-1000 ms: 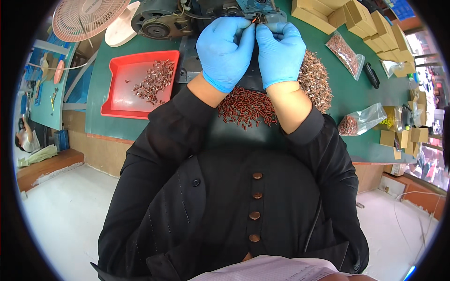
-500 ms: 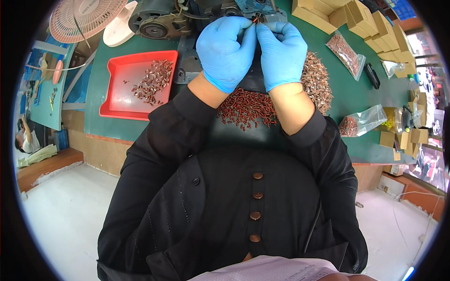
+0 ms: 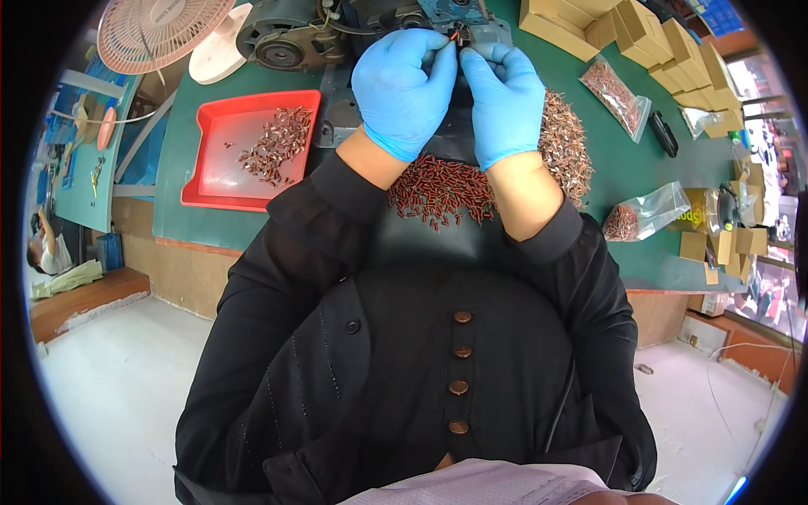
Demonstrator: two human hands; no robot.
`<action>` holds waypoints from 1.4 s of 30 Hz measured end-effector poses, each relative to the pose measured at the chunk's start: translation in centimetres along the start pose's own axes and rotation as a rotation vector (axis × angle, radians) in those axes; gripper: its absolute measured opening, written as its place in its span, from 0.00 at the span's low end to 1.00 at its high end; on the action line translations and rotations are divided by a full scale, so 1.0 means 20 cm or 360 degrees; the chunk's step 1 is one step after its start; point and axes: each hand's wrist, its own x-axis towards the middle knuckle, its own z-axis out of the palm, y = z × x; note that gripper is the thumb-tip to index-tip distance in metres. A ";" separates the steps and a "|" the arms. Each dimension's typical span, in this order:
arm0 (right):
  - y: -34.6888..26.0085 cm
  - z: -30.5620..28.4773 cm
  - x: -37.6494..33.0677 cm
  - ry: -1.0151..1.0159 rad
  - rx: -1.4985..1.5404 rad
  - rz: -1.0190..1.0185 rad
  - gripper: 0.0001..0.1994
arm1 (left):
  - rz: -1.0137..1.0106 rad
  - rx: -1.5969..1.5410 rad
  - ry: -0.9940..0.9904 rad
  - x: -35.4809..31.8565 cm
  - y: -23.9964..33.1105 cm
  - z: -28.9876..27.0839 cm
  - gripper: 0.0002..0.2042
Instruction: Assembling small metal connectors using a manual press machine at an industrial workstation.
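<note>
Both my hands wear light-blue gloves and meet at the working point of a grey bench machine (image 3: 459,93). My left hand (image 3: 402,94) is closed in a pinch, with a small reddish-brown cylindrical piece (image 3: 454,36) at its fingertips. Just to the right, my right hand (image 3: 507,105) is curled with thumb and fingers together; whatever they hold is hidden. Below my wrists lies a pile of small reddish-brown cylindrical pieces (image 3: 442,192). A second heap of similar pieces with silvery parts (image 3: 566,147) spreads beside my right wrist.
A red tray (image 3: 192,168) with more small pieces lies left on the green table (image 3: 172,223). A motor (image 3: 282,52) and a fan (image 3: 160,29) stand behind it. To the right are filled plastic bags (image 3: 619,94), a black object (image 3: 663,135) and cardboard boxes (image 3: 568,25).
My right hand has shifted slightly left and down, its thumb a little apart from my left fingertips. My left hand stays pinched at the machine. The whole view has moved slightly.
</note>
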 end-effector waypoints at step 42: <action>0.08 -0.87 -0.73 -0.0900 -0.2115 -0.0226 0.04 | -0.0396 -0.0064 -0.0934 -0.63 0.28 -0.81 0.05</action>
